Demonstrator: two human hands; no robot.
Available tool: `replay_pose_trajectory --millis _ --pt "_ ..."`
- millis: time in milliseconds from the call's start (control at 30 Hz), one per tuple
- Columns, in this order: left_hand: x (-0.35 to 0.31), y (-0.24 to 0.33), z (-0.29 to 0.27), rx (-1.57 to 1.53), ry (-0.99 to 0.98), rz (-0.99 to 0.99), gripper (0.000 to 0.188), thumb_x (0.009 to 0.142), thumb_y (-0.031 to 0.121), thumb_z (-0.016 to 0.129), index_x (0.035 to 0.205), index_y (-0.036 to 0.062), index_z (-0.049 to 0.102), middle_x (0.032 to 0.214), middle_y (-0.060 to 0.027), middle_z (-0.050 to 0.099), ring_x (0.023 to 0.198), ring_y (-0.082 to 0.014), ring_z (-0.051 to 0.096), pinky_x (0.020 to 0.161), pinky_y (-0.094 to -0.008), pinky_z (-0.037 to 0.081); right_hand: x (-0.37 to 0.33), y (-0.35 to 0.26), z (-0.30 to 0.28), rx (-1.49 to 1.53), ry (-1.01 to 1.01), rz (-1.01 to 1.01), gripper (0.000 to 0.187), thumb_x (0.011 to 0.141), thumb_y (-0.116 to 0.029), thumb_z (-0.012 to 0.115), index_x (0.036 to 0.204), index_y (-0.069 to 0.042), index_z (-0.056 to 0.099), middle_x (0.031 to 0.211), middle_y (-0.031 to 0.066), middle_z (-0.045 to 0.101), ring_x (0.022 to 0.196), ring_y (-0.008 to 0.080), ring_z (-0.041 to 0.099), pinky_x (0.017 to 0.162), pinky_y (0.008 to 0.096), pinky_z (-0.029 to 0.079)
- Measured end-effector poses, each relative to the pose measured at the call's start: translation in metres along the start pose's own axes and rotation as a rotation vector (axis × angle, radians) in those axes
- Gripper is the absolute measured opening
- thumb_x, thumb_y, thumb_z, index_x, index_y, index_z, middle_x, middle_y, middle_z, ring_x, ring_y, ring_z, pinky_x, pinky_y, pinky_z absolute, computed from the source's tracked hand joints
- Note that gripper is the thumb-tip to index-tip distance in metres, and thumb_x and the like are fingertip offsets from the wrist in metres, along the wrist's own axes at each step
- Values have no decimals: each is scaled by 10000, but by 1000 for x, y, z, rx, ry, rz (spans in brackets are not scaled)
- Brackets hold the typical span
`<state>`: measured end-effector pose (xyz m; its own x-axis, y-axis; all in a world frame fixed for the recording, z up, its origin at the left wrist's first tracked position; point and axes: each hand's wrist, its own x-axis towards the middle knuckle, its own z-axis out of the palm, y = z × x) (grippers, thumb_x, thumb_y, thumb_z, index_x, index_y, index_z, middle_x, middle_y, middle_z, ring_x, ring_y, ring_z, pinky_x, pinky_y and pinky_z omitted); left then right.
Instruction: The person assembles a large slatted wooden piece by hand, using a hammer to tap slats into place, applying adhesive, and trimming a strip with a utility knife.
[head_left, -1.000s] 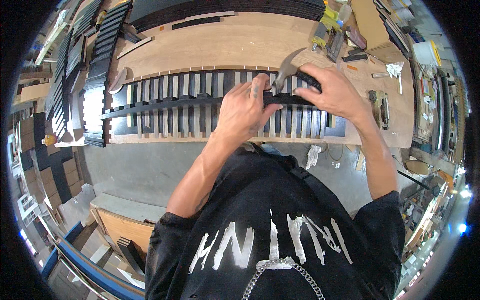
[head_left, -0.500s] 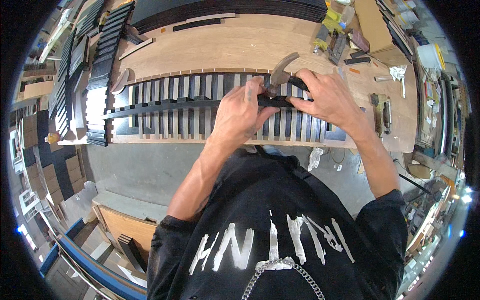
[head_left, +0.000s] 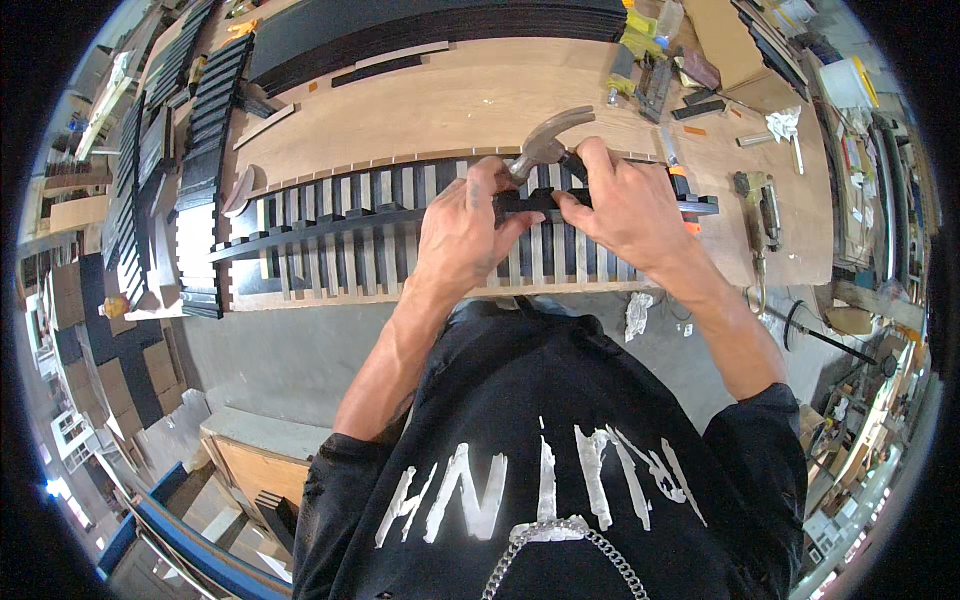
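Note:
A long black strip (head_left: 300, 236) lies across a row of pale slats (head_left: 430, 185) on a dark panel, with small black blocks (head_left: 357, 212) set along its far edge. My left hand (head_left: 455, 230) pinches the strip, thumb on the near side and fingers on the far side, by a block (head_left: 540, 196). My right hand (head_left: 625, 205) is closed round the handle of a claw hammer (head_left: 545, 145); its thumb and fingers also come down by the strip. The metal head rests just beyond the left fingertips, claw pointing away to the right. The handle is mostly hidden behind the right hand.
A stack of black boards (head_left: 430, 35) lies at the bench's far side. Notched black pieces (head_left: 205, 150) stand at the left. To the right are metal clamp-like tools (head_left: 765, 210), crumpled white paper (head_left: 783, 124) and a yellow bottle (head_left: 640, 40). The wooden bench (head_left: 470, 95) ends close before me.
Both hands and the hammer have shifted left in the picture, along with much of the bench scene. The hammer's claw has turned more to the right, and the strip's right end now shows.

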<state>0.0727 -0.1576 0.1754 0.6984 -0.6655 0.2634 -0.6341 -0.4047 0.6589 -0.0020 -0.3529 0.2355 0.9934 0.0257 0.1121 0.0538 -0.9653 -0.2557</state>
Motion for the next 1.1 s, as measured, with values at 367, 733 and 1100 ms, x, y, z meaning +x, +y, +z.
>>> replay_pose_trajectory --millis 367,733,1100 --pt "-4 5 -1 118 45 102 553 750 301 848 1181 37 622 957 -87 715 855 -298 684 760 -408 536 -36 87 -33 380 194 513 374 918 -301 658 1167 -26 610 1012 261 673 971 417 649 826 464 515" --pt "11 30 -6 142 -5 11 288 751 259 837 906 40 733 917 -105 735 856 -294 697 778 -394 534 -130 320 94 -223 8 907 316 864 -296 637 1083 -71 673 1166 210 630 1101 422 593 924 536 495" --pt "5 23 -4 67 98 -130 204 952 202 639 1021 21 704 986 -147 716 862 -312 692 770 -361 534 -71 273 131 132 4 607 459 826 -335 762 1085 22 633 978 278 670 952 442 649 839 504 524"
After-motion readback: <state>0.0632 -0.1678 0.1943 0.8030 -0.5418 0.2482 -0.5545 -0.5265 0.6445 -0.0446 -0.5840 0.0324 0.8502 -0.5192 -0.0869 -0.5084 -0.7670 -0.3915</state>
